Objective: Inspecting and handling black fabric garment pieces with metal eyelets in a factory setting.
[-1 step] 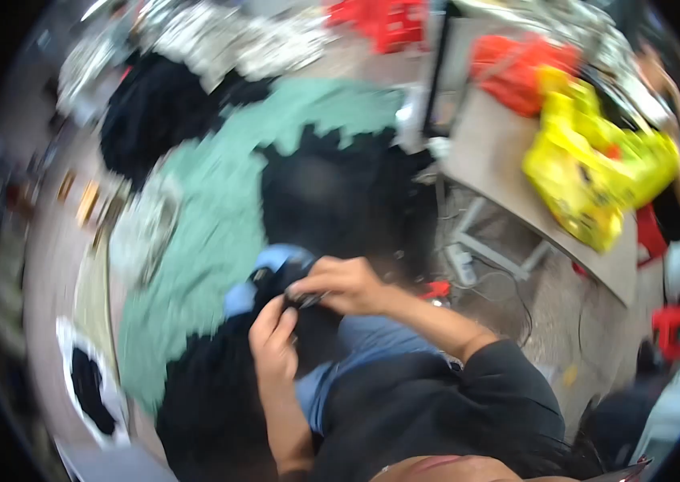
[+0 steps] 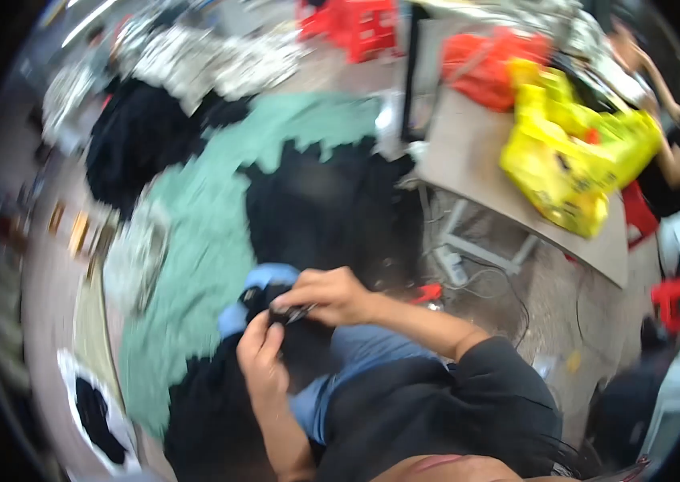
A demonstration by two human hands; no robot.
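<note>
My right hand (image 2: 336,296) is closed around a small dark tool with a metallic glint (image 2: 298,312); blur hides its exact kind. Just below it, my left hand (image 2: 263,353) pinches the edge of a black cloth piece (image 2: 255,303), close to the tool. The hands nearly meet above my lap. Light blue cloth (image 2: 272,275) shows behind the black piece. Beyond my hands a heap of black cloth pieces (image 2: 328,201) lies on a green sheet (image 2: 195,233), and another black heap (image 2: 211,410) is beside my left forearm.
At right stands a table (image 2: 468,153) bearing a yellow plastic bag (image 2: 553,153) and a red bag (image 2: 488,68). A power strip (image 2: 451,265) with cables lies underneath. Another person's arm (image 2: 673,157) is beyond. Red stools (image 2: 372,30) and a clear plastic bag (image 2: 138,261) are on the floor.
The whole view has shifted slightly, so the surroundings sit lower and more to the left. Both hands stay close together at the black cloth.
</note>
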